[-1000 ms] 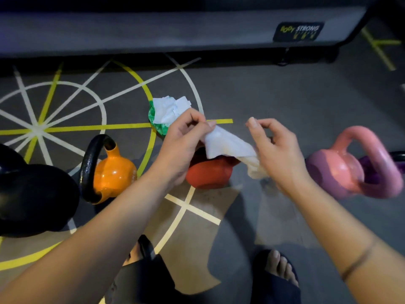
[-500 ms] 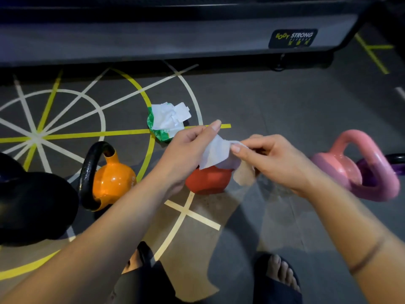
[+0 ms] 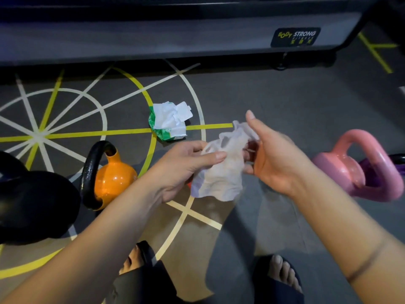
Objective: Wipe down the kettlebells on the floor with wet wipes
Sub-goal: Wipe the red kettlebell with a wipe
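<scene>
Left hand (image 3: pixel 184 165): pinched the wet wipe (image 3: pixel 221 178) between thumb and fingers;
Right hand (image 3: pixel 276 159): fingers curled into its top edge, thumb raised

The wet wipe (image 3: pixel 221 172) at centre is thin, limp, half-translucent fabric, crumpled. The orange kettlebell (image 3: pixel 114 178) at left has a glossy smooth body and a rougher black handle. The pink kettlebell (image 3: pixel 372 163) at right shines too, while the black kettlebell (image 3: pixel 32 205) looks duller. The wipes pack (image 3: pixel 168 121) is crinkled green plastic film. The floor (image 3: pixel 263 102) is matt, speckled grey.
</scene>
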`<state>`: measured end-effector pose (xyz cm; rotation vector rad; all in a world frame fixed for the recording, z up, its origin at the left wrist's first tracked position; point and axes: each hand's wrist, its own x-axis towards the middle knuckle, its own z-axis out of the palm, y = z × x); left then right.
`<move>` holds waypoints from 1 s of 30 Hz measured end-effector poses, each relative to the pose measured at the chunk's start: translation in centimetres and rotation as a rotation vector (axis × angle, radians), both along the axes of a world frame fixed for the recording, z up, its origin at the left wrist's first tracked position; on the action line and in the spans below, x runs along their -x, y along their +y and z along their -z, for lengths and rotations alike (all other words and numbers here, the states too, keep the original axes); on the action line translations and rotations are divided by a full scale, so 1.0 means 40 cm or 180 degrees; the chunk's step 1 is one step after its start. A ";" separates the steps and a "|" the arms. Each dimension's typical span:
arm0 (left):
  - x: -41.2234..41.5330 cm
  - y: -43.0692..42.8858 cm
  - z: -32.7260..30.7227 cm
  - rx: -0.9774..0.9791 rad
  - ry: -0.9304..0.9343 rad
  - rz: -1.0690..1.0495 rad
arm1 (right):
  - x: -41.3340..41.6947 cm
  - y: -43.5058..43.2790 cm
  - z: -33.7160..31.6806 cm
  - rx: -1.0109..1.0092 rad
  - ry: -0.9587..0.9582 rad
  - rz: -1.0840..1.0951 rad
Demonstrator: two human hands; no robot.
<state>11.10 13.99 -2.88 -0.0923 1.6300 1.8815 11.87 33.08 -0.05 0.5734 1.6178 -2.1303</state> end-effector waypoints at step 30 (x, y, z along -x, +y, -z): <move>0.047 -0.037 -0.015 0.2787 0.2588 0.0496 | -0.029 0.087 0.074 -0.3827 0.1845 -0.0807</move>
